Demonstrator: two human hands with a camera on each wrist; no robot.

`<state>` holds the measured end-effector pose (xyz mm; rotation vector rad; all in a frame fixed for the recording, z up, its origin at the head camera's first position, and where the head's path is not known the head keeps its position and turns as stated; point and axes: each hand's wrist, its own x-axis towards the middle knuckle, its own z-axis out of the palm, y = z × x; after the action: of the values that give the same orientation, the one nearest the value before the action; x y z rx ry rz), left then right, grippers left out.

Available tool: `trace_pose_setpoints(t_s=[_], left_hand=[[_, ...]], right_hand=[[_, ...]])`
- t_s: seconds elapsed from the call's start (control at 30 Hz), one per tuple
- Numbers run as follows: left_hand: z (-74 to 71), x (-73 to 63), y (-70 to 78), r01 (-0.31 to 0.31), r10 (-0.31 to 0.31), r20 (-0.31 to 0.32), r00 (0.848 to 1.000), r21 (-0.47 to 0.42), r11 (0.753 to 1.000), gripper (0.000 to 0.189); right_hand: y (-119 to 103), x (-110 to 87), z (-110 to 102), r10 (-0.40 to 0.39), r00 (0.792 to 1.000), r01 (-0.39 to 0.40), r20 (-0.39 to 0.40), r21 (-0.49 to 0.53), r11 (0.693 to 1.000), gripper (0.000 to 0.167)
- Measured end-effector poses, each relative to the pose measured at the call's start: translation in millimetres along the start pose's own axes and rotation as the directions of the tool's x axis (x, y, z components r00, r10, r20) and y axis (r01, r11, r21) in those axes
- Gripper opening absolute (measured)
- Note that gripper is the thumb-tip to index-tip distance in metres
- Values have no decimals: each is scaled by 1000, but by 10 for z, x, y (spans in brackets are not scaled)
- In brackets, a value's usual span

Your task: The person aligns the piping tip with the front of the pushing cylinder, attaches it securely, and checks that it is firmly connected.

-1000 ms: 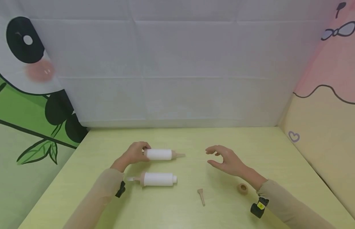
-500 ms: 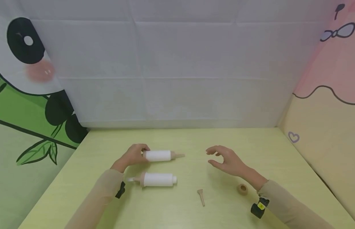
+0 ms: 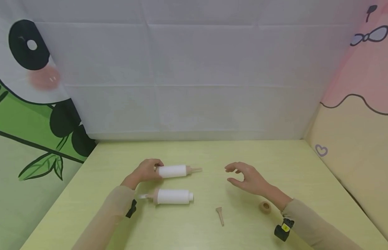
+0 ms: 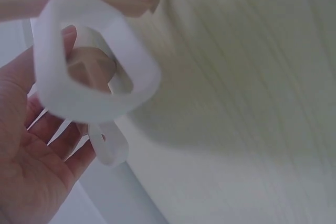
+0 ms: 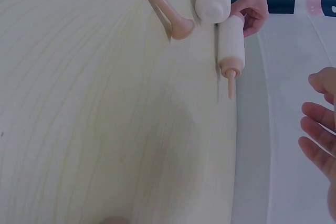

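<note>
In the head view my left hand (image 3: 147, 170) grips the plunger end of an icing syringe (image 3: 172, 171) with a white barrel and a slim beige nozzle pointing right. Its ring handle (image 4: 108, 142) shows by my fingers in the left wrist view. Nearer me lies a second icing syringe (image 3: 173, 196), its white outlet bare and its large ring handle (image 4: 139, 74) facing left. My right hand (image 3: 248, 177) hovers right of the nozzle, holding nothing, fingers and thumb loosely curved apart. A loose beige nozzle (image 3: 220, 216) and a round beige collar (image 3: 265, 207) lie on the table.
The pale yellow table (image 3: 244, 229) ends at a white cloth backdrop (image 3: 194, 104). Printed panels flank it, a green and black one (image 3: 34, 125) at left and a pink and cream one (image 3: 363, 104) at right.
My left hand and its syringe have come slightly down in the head view, the barrel now tilting a little. My right hand has dipped slightly. The things on the table stay put.
</note>
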<state>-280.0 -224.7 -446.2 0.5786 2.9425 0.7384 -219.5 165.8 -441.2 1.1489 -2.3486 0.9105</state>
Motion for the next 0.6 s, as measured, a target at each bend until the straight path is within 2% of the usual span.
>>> trace_pose_setpoints(t_s=[0.37,0.6], left_hand=[[-13,-33,15,-13,13,-17,1000,10,1000,49],[-109,-59,94,-19,19,-36,999,-17,1000,55]], right_hand=[[17,-12,4,-27,1000,27,-11,-7,1000,32],[19,-15,-16,-17,1000,17,-12,-14,1000,33]])
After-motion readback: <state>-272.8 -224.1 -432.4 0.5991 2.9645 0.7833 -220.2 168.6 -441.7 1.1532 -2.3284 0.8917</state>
